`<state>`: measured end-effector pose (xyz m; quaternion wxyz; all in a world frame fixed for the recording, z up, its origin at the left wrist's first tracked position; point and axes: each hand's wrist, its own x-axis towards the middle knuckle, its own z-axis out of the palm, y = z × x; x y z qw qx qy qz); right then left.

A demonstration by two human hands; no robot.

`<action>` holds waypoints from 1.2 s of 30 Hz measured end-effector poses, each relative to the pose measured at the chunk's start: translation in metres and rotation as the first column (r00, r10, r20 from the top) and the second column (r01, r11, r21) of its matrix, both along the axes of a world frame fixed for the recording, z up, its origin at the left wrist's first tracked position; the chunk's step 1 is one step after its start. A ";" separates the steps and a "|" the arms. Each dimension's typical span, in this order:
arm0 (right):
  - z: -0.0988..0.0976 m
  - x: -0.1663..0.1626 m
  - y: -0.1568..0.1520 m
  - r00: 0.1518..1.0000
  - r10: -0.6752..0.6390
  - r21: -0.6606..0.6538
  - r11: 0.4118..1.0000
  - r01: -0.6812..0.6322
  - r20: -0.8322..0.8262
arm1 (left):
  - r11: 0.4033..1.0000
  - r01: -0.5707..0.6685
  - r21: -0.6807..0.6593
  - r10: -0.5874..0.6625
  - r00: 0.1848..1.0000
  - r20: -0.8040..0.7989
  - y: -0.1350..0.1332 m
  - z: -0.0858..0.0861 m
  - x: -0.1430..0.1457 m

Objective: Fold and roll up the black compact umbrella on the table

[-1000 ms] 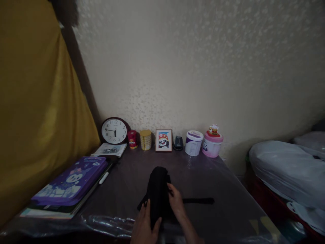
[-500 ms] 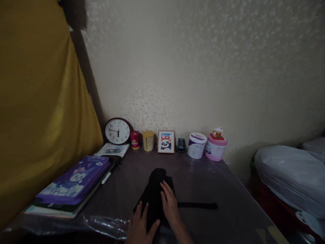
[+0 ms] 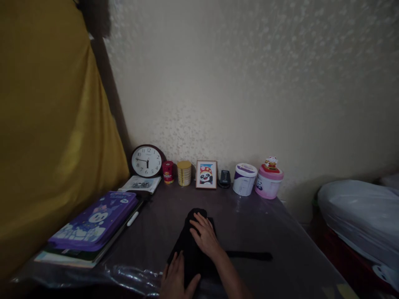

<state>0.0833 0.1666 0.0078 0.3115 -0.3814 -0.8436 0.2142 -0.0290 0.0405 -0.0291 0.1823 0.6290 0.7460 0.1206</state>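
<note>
A folded black cloth item [image 3: 189,236] lies on the dark table at the front, with a black strap [image 3: 249,255] stretched out to its right. My right hand [image 3: 204,235] rests flat on the upper part of the cloth, fingers extended. Lower down, my left hand [image 3: 177,277] lies on the cloth's near left edge, thumb spread away from the fingers. Neither hand is closed round anything. What kind of article the black cloth is, I cannot tell.
Along the wall stand a clock [image 3: 146,161], a red tin [image 3: 168,172], a yellow container [image 3: 184,173], a panda picture frame [image 3: 206,175] and two tubs, one white [image 3: 245,180], one pink [image 3: 268,186]. A purple case [image 3: 93,220] tops books at left, beside a white pen [image 3: 132,219].
My right hand has moved up and across onto the top of the black cloth. My left hand stays at its near left edge. The view has shifted slightly.
</note>
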 end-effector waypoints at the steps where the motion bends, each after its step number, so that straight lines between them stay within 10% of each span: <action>1: 0.004 -0.001 0.001 0.999 -0.001 0.000 1.000 0.001 0.037 | 1.000 -0.003 0.026 0.003 1.000 0.005 -0.001 -0.002 0.000; 7: 0.014 -0.007 -0.004 0.989 -0.036 -0.011 0.999 0.038 0.142 | 0.969 -0.054 0.241 0.036 0.996 0.077 -0.009 0.005 0.004; 14: 0.009 -0.014 0.008 0.990 0.002 -0.005 1.000 -0.001 0.144 | 0.996 0.037 0.076 -0.033 0.998 -0.046 -0.007 0.022 0.007; 23: -0.002 0.016 0.062 0.882 -0.356 -0.353 0.904 0.241 -0.309 | 0.998 0.016 0.058 -0.012 0.997 -0.070 -0.011 0.030 0.010; 29: -0.020 0.062 0.033 0.815 -0.425 -0.537 0.826 0.171 -0.393 | 0.996 0.019 0.090 -0.010 0.995 -0.097 -0.013 0.033 0.014; 36: -0.023 0.021 0.002 0.860 -0.410 -0.600 0.783 0.161 -0.304 | 0.998 -0.005 0.055 0.011 0.994 -0.108 -0.016 0.050 0.026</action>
